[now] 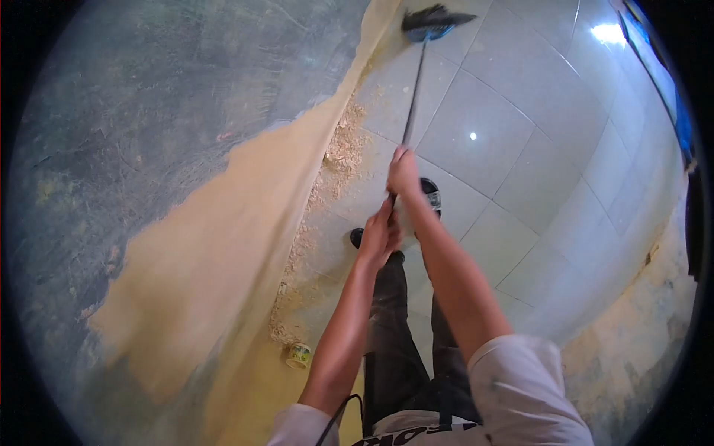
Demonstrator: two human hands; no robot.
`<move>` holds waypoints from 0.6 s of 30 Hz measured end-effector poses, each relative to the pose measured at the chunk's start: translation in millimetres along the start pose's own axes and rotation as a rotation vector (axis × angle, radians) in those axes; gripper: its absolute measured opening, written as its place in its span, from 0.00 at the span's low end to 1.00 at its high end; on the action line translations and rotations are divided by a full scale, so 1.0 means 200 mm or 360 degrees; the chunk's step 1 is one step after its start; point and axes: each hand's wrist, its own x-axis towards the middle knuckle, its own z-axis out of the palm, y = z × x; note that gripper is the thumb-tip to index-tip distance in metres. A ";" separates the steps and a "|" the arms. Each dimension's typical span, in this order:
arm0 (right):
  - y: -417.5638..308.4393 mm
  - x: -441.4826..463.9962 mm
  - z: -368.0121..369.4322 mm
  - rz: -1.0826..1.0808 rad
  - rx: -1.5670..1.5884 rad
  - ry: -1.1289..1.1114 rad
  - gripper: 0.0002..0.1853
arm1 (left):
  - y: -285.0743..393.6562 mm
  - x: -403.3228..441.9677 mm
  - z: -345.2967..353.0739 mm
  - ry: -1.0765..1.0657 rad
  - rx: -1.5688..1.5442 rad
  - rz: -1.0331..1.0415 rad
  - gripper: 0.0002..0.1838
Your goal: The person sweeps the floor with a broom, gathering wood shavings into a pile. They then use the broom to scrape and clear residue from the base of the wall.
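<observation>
A broom [413,97] with a long dark handle reaches away from me across the tiles. Its blue head with dark bristles [430,22] rests at the far end, close to the wall's foot. Higher on the handle, my right hand [403,172] is wrapped round it. Just below, my left hand [381,234] also closes round the handle near its lower end. Pale flakes and crumbs of debris [344,145] lie in a strip along the wall's base, left of the handle and apart from the broom head.
The wall [223,260] on the left is partly bare tan, partly grey with peeling edges. A small printed cup [298,355] sits by its foot. Grey floor tiles [476,126] spread to the right. My dark shoe [431,197] stands beside the handle. Another patchy surface [632,327] borders the right.
</observation>
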 end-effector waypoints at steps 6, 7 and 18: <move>0.22 -1.03 0.29 0.0265 -0.0171 -0.0270 0.18 | -0.43 -0.74 -0.47 0.0390 -0.0278 -0.0257 0.21; 0.35 -1.18 0.39 0.0388 -0.0050 -0.0411 0.16 | -0.49 -0.88 -0.53 0.0531 -0.0283 -0.0324 0.21; 0.22 -1.83 -0.14 0.0769 0.0485 -0.1424 0.14 | -0.72 -1.66 -0.39 0.0814 -0.0162 -0.0553 0.21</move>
